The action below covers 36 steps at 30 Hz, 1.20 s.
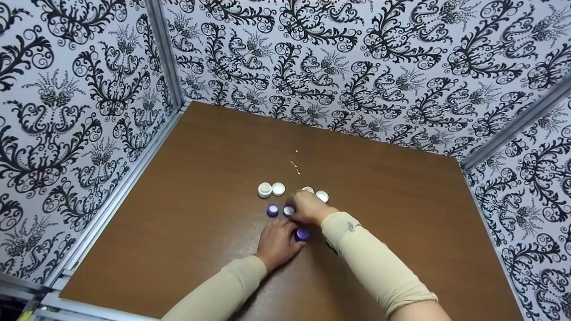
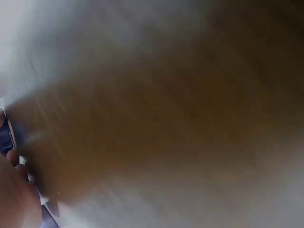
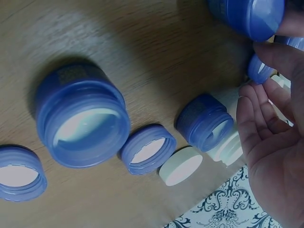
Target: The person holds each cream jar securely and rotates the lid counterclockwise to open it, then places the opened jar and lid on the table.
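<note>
My left hand (image 1: 279, 240) curls its fingers and thumb round a small purple jar (image 1: 302, 233) on the table; the same jar (image 3: 249, 16) looks blue in the right wrist view. Just beyond it, my right hand (image 1: 308, 207) pinches a small purple lid (image 1: 289, 210) with a white inside. In the right wrist view that lid (image 3: 260, 70) sits between thumb and finger. Beside the right hand lies another purple round piece (image 1: 272, 210), white inside. The left wrist view is mostly blurred, with part of the left hand (image 2: 19, 194) in its lower left corner.
A white jar (image 1: 265, 191) and a white lid (image 1: 278, 189) stand behind the hands; another white lid (image 1: 322, 196) lies right. Near the right wrist are an open blue jar (image 3: 83, 123) and blue lids (image 3: 147, 149). Patterned walls (image 1: 312, 67) border the brown table (image 1: 214, 169).
</note>
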Motion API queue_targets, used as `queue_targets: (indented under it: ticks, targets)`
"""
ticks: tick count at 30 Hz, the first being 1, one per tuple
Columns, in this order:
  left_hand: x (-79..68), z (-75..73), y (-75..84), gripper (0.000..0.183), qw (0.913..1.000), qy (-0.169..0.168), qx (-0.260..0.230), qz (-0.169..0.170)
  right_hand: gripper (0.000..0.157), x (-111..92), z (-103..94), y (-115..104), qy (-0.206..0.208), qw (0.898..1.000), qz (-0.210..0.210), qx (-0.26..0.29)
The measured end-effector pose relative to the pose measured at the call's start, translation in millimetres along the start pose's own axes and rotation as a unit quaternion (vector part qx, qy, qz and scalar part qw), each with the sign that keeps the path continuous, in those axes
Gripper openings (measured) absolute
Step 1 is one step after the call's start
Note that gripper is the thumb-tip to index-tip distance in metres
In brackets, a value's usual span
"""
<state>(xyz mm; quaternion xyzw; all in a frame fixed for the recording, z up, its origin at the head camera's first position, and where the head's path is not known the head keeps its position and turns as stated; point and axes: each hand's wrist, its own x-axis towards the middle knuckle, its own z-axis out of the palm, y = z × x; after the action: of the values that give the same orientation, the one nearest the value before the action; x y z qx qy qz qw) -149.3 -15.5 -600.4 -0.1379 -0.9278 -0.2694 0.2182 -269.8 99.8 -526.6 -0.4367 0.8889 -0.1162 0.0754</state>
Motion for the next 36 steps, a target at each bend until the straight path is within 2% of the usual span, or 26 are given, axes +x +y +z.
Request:
queue_targets:
  ticks: [8,14,20,24,29,33,36]
  targets:
    - [-0.8,-6.8,-9.1,0.038,0.9998,-0.003,-0.011,-0.016,0.019,-0.7,-1.8,1.8,0.004,1.0,-0.027,-0.01]
    - [0.6,-11.4,-13.9,0.04,0.9994,-0.017,-0.013,-0.027,0.019,-2.0,-4.0,3.0,-0.005,1.0,-0.016,-0.008]
    - [1.8,-15.3,-15.6,0.04,0.9992,-0.024,-0.005,-0.033,0.017,-2.8,-5.4,3.0,-0.015,1.0,-0.021,-0.005]
    - [2.5,-17.8,-16.4,0.039,0.999,-0.023,-0.002,-0.038,0.019,-6.1,-8.1,2.8,-0.013,1.0,-0.015,0.012]
    - [5.2,-19.3,-16.9,0.039,0.9988,-0.018,0.008,-0.046,0.022,-15.9,-12.3,1.3,0.012,0.998,-0.007,0.059]
    - [7.9,-20.6,-18.0,0.041,0.9983,-0.015,0.024,-0.05,0.017,-25.9,-15.9,-1.7,0.013,0.996,-0.015,0.09]
    - [9.3,-21.4,-19.3,0.042,0.9977,-0.018,0.033,-0.056,0.012,-32.8,-16.7,-2.3,0.016,0.996,-0.018,0.091]
